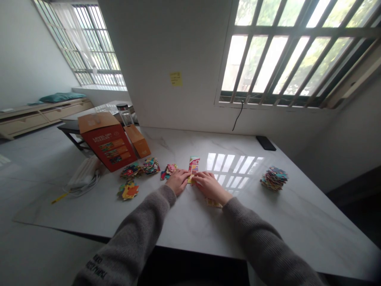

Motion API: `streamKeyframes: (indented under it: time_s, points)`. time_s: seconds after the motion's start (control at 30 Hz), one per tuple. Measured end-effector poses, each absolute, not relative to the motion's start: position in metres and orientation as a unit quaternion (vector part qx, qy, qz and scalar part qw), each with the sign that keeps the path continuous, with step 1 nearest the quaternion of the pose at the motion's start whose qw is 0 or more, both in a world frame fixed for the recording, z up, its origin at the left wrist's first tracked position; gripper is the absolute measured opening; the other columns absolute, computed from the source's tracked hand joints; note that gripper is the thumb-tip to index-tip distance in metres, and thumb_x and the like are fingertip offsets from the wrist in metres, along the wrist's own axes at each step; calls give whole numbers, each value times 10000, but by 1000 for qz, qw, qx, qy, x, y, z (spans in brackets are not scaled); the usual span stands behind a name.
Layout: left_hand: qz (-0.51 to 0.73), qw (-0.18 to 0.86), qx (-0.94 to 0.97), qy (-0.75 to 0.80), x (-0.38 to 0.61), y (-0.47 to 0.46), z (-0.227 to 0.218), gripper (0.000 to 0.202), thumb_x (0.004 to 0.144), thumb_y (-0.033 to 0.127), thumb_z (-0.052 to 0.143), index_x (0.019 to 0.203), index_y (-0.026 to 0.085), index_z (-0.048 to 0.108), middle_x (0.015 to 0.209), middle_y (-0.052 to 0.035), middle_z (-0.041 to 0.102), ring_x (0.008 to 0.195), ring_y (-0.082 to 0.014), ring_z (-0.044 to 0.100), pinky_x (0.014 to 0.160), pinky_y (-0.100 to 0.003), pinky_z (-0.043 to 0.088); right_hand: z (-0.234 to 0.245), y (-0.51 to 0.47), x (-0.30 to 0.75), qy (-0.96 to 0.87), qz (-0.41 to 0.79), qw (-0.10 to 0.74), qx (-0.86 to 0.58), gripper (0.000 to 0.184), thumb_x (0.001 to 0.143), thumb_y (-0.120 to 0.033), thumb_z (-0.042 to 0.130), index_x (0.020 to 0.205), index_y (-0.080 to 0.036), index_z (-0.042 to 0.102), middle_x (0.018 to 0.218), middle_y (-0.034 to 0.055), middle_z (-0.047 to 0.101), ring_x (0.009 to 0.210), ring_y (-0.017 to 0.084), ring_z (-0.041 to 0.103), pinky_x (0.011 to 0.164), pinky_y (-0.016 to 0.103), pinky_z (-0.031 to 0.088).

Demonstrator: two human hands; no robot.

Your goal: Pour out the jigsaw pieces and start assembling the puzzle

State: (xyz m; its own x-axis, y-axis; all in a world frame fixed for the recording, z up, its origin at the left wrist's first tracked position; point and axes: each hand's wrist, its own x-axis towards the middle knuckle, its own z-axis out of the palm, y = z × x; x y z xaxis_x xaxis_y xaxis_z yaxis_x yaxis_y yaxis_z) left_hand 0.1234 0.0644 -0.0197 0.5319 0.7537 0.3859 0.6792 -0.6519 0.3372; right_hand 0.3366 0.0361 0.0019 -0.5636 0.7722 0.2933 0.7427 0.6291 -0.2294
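Note:
A short strip of joined jigsaw puzzle pieces, pink, white and purple, lies at the middle of the table. At its near end is a yellow puzzle piece, partly covered by my fingers. My left hand is closed at the piece's left edge, fingertips pressed together. From the right, my right hand pinches the same piece, its thumb hidden. Under my right wrist some pale yellow puzzle pieces stick out. Just left of my left hand sits a small pile of pink and blue puzzle pieces.
More puzzle piles stand to the left, one topped by an orange and yellow piece. A tall stack is at the right. Behind are a red puzzle box, a smaller orange box, a power strip and a black phone.

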Motion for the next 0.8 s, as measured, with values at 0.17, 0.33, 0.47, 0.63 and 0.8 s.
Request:
streamKeyframes:
  time_s: [0.17, 0.33, 0.47, 0.63, 0.8]
  points:
    - [246, 65, 879, 404, 123, 64, -20, 335, 881, 195, 489, 1179, 216, 640, 1170, -88, 613, 1125, -253, 509, 1034, -438, 392, 2, 36, 336, -886, 36, 183, -424, 215, 928, -198, 541, 1111, -258, 636, 1252, 55, 634, 1097, 223, 542, 952, 382, 370]
    - [242, 51, 882, 400, 122, 63, -22, 342, 894, 252, 494, 1206, 192, 618, 1181, -106, 598, 1123, -262, 502, 1016, -436, 394, -3, 46, 344, -876, 88, 232, -413, 326, 874, -138, 566, 1181, -241, 605, 1280, 74, 609, 1108, 217, 555, 968, 385, 405]
    - [270, 30, 870, 412, 120, 62, -19, 378, 882, 238, 498, 1248, 192, 578, 1141, -100, 604, 1083, -258, 512, 995, -434, 397, -7, 56, 358, -837, 107, 318, -433, 357, 882, -75, 485, 1203, -186, 596, 1155, 106, 641, 1057, 211, 565, 926, 368, 462]
    - [268, 12, 873, 407, 122, 58, -15, 291, 860, 294, 562, 1126, 206, 645, 1068, -86, 631, 1040, -257, 524, 998, -444, 383, -11, 55, 362, -853, 85, 275, -436, 319, 885, -83, 495, 1144, -205, 637, 1134, 87, 670, 1062, 221, 568, 940, 388, 454]
    - [322, -21, 851, 415, 114, 52, -9, 219, 865, 259, 545, 1038, 221, 675, 982, -60, 655, 1013, -242, 546, 973, -430, 381, -9, 45, 359, -864, 81, 238, -435, 301, 896, -139, 522, 1166, -212, 632, 1187, 84, 656, 1111, 223, 558, 972, 394, 437]
